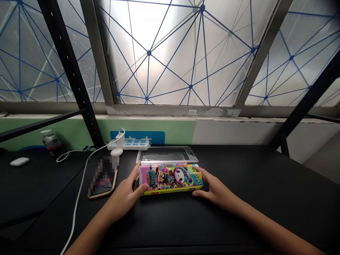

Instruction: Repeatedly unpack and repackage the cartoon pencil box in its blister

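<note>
Right now the person has both hands on a brightly printed box (171, 179), a long carton covered in cartoon graphics in pink, yellow and blue, which lies flat on the black table (252, 198) near its middle, its long side running left to right. Their left hand (126, 193) clasps the left end of the box, the thumb (140, 190) pressed against the front face and the fingers curled round the end and back. Their right hand (214, 191) grips the right end the same way, with the fingers bent over the top edge and the thumb low against the front corner. Both forearms reach in from the near edge of the table. Just behind the box, touching or nearly touching it, lies a clear plastic tray (166, 155) with a hang tab at its right end. To the left of the box a phone (103, 177) rests face up, and a white cable (77, 205) runs past it down toward the near edge of the table. Farther back, against the green wall strip, sits a white power strip (134, 142) with a charger (120, 138) plugged into it, and a small white case (116, 152) lies just in front of it. At far left stand a dark bottle (51, 141) and another white case (19, 161).
</note>
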A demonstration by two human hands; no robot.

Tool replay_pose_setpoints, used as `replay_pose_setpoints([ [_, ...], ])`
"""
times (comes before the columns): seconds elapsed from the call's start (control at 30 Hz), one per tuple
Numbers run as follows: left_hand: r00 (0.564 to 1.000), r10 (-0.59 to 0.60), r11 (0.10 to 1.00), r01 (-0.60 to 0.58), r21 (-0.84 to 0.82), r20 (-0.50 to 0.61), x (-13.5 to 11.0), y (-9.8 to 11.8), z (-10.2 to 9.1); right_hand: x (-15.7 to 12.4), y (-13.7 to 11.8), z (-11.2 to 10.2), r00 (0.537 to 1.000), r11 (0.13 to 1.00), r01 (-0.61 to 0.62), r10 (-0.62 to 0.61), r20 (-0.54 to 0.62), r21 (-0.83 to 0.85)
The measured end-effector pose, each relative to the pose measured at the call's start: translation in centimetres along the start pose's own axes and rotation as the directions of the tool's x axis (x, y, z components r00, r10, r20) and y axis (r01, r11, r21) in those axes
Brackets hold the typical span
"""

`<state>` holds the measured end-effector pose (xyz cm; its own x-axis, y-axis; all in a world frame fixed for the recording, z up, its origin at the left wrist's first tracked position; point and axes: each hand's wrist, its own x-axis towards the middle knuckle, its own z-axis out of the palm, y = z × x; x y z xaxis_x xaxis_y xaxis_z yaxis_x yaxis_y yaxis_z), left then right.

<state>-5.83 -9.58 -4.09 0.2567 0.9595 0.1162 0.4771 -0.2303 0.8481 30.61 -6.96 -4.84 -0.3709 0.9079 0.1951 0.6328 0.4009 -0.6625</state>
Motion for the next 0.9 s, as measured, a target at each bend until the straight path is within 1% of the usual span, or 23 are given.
replay_pose_setpoints([
  [0.07,0.999,0.005,0.999,-0.007,-0.049,-0.044,-0.1,0.2,0.7,-0.2,0.0,0.2,0.998,1.000,0.011,-0.010,-0.060,0.004],
  [0.1,0.997,0.009,0.998,-0.014,-0.063,-0.080,-0.1,0.6,1.1,-0.2,-0.1,0.2,0.995,0.999,0.034,-0.034,-0.092,0.004],
  [0.17,0.982,0.012,0.998,-0.022,-0.051,-0.187,0.3,1.7,1.6,0.1,-0.4,-0.2,0.981,0.995,0.099,-0.100,-0.169,-0.016],
  [0.2,0.970,0.015,0.999,-0.022,-0.027,-0.244,0.7,2.6,1.7,0.5,-0.7,-0.6,0.968,0.991,0.127,-0.131,-0.212,-0.034],
  [0.23,0.946,0.011,1.000,-0.012,-0.002,-0.323,1.4,3.6,1.6,1.1,-1.0,-1.0,0.954,0.988,0.148,-0.156,-0.254,-0.051],
  [0.27,0.929,0.019,0.999,-0.007,0.033,-0.369,2.4,4.7,1.3,1.9,-1.3,-1.5,0.941,0.985,0.162,-0.174,-0.291,-0.064],
  [0.3,0.918,0.051,0.997,-0.021,0.080,-0.394,3.5,5.7,0.9,3.0,-1.5,-2.1,0.930,0.983,0.170,-0.184,-0.319,-0.070],
  [0.33,0.921,0.071,0.994,-0.034,0.102,-0.383,4.8,6.5,0.4,4.2,-1.5,-2.6,0.924,0.983,0.173,-0.185,-0.333,-0.065],
  [0.37,0.929,0.058,0.995,-0.027,0.091,-0.365,6.2,7.1,-0.1,5.4,-1.5,-3.0,0.925,0.984,0.173,-0.181,-0.335,-0.052],
  [0.4,0.944,0.038,0.998,-0.018,0.064,-0.329,7.7,7.5,-0.6,6.7,-1.2,-3.3,0.930,0.985,0.170,-0.172,-0.326,-0.035],
  [0.43,0.949,0.031,0.998,-0.013,0.060,-0.312,9.0,7.5,-1.1,7.9,-0.9,-3.4,0.936,0.986,0.163,-0.161,-0.313,-0.020],
  [0.53,0.951,0.017,0.997,0.007,0.078,-0.308,12.1,6.1,-1.4,10.5,0.5,-2.8,0.948,0.991,0.135,-0.135,-0.287,-0.021],
  [0.6,0.954,0.009,0.994,0.024,0.108,-0.299,13.1,4.6,-1.1,11.1,1.5,-1.7,0.951,0.992,0.112,-0.122,-0.284,-0.052],
  [0.73,0.970,-0.016,0.981,0.062,0.183,-0.243,13.3,1.7,-0.3,10.7,2.8,0.3,0.958,0.989,0.089,-0.118,-0.260,-0.121],
  [0.83,0.981,-0.035,0.962,0.085,0.259,-0.191,12.9,0.3,-0.2,10.3,3.3,0.8,0.964,0.982,0.086,-0.124,-0.234,-0.166],
  [0.9,0.986,-0.043,0.946,0.092,0.311,-0.160,12.6,-0.1,-0.1,10.2,3.3,0.9,0.968,0.962,0.080,-0.137,-0.209,-0.261],
])
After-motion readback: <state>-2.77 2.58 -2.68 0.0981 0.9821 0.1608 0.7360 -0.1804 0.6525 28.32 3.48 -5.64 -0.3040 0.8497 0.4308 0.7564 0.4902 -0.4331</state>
